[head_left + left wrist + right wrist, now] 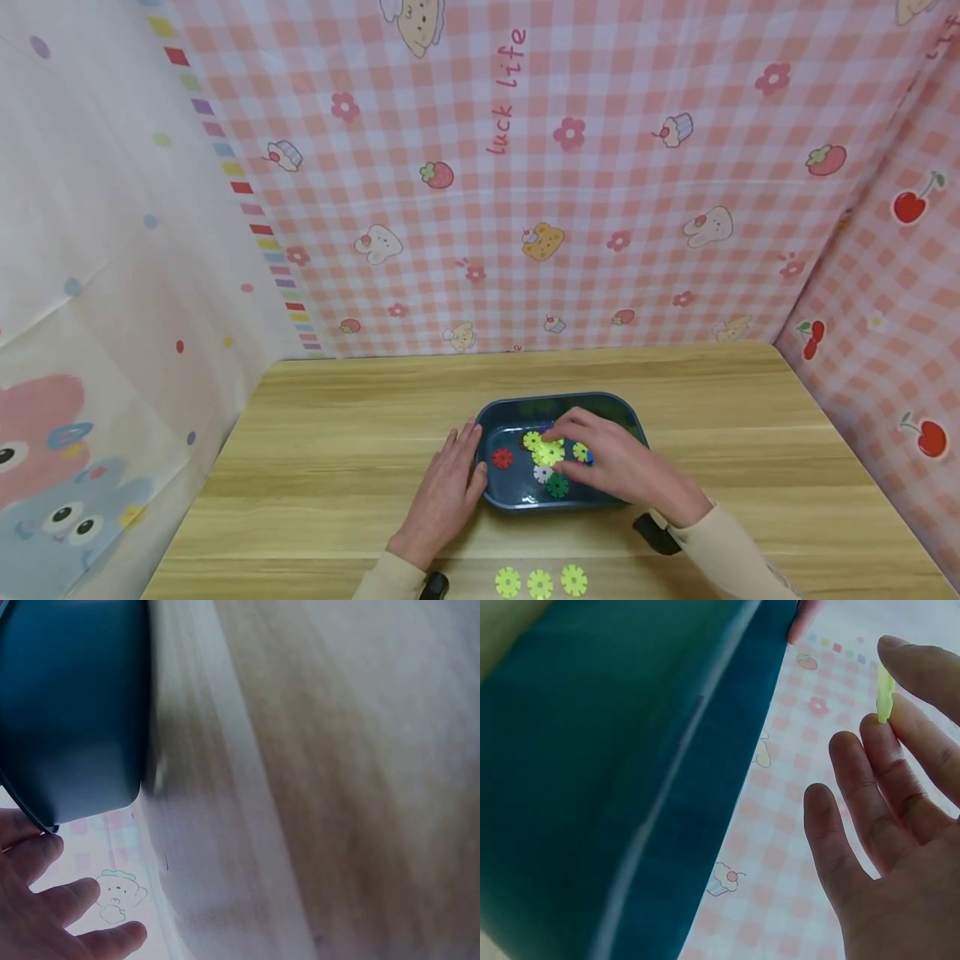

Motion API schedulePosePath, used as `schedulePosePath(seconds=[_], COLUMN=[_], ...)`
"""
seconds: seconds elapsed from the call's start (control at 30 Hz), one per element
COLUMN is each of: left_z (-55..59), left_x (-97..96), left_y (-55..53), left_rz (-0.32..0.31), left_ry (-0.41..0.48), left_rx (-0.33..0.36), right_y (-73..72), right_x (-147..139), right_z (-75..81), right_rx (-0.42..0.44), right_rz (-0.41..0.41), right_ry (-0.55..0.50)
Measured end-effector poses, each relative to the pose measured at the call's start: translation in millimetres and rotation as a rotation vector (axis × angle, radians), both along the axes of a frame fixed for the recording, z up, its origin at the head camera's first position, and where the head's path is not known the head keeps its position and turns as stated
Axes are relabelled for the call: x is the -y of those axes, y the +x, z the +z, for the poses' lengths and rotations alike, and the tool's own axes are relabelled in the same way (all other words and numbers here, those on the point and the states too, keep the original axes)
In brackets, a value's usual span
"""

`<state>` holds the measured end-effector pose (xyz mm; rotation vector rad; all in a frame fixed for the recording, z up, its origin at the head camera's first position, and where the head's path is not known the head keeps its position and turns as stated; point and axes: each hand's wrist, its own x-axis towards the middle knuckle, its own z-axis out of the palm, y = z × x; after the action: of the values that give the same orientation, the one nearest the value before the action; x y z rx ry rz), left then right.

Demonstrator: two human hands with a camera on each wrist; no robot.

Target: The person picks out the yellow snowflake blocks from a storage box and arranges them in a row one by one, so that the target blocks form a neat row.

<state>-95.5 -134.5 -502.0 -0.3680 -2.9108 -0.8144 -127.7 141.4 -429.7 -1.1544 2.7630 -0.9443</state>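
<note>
A dark blue tray (517,506) stands on the table with several notched plastic discs in it, among them a red disc (502,458), a white disc (543,473) and a dark green disc (557,485). My right hand (611,462) is over the tray. Between thumb and fingertips it pinches a yellow-green notched disc (885,696), seen edge-on in the right wrist view; the other fingers are spread. My left hand (444,492) touches the tray's left side with its fingers extended. Part of the tray's right half is hidden behind my right hand.
Three yellow-green discs (540,584) lie in a row on the wooden table (337,467), near its front edge. A pink checked cloth (495,208) hangs behind the table, with more printed cloth at both sides.
</note>
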Motion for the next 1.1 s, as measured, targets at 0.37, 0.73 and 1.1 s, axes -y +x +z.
schedulePosePath(seconds=[0.37,0.73,1.1], left_z=[-0.2,0.2,0.6], left_x=[-0.6,-1.6,-2.5], left_y=[0.0,0.4,0.9], left_rz=[-0.004,-0.001,0.003], left_ry=[0.003,0.007,0.010], left_rx=[-0.011,-0.015,-0.015], right_y=[16.5,32.8,50.7], right_x=[-9.1,-17.8,-27.4], right_z=[-2.0,-12.3,-25.0], right_rx=[-0.034,-0.083,-0.155], right_rz=[-0.052,-0.058,0.005], right_ry=[-0.022,-0.032,-0.069])
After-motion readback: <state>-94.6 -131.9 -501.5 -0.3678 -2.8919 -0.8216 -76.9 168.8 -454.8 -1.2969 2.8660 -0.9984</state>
